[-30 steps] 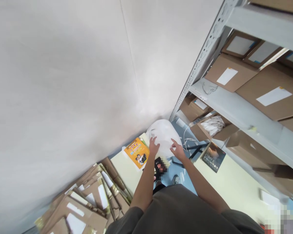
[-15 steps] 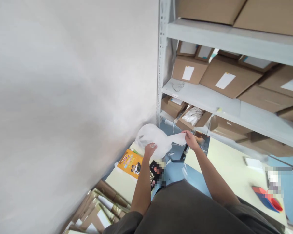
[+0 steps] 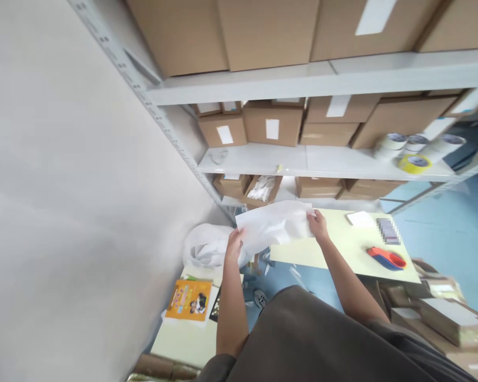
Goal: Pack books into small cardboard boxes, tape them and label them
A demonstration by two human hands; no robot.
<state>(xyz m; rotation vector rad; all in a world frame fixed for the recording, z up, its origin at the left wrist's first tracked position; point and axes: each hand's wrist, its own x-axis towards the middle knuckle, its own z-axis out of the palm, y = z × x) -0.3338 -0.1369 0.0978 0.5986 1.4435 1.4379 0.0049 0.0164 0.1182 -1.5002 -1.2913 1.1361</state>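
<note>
A white, thin, partly see-through packing sheet is stretched between my two hands, above the gap between the tables. My left hand is closed on its left edge. At the right end, my right hand pinches the sheet's edge, fingers pressed together. A bulky heap of similar white material lies left of my left hand, against the wall. Below that, an orange book rests on the left table, with a dark book partly hidden behind my left forearm.
A metal shelf rack with cardboard boxes stands ahead. The right table bears a white pad and a red and blue tape dispenser. Tape rolls stand on the shelf. Packed cartons are at lower right.
The view has swung right. My hands have moved from the white heap toward the right table, and the sheet is now spread wide between them; earlier only a narrow strip reached my right hand.
</note>
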